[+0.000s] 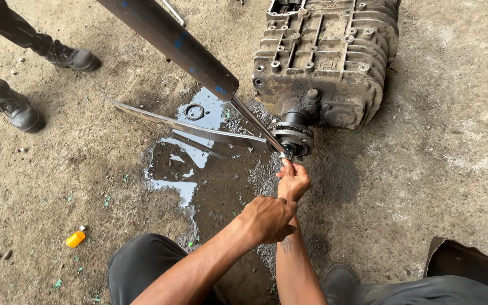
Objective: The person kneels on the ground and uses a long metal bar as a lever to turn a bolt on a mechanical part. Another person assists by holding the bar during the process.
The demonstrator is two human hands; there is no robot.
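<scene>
**Both hands at the gearbox shaft end, long bar on the nut**

R hand (293,181): fingers pinched shut round the tip of a thin steel bar (257,124) right where it meets the toothed flange (293,137) at the front of the gearbox casing (326,56). Thumb + forefinger point up at the flange hub; can't tell if they also hold a small part there, too small to see.

L hand (266,219): closed in a loose fist, lying over the R wrist/forearm, just below the R hand. Nothing visible inside the fist; it seems to brace the other arm.

The thin bar runs up-left from the flange into a wider dark pipe (170,42) w/ blue paint spots, which leaves the frame at top left. A flat metal strip (187,125) lies on the ground, one end near the flange, other end pointing left.

Casing: grimy, ribbed, bolt bosses on top, sits on the concrete floor (436,141), top centre-right. Flange is on its near face, just above the R hand.

Containers: none open. Small orange bottle (75,239) lies on its side, lower left, well apart from the hands; contents can't be told. Oily wet puddle (199,164) spreads under strip + bar, w/ a small ring (194,112) lying in it.

Another person's black boots (18,110) at top left.
</scene>
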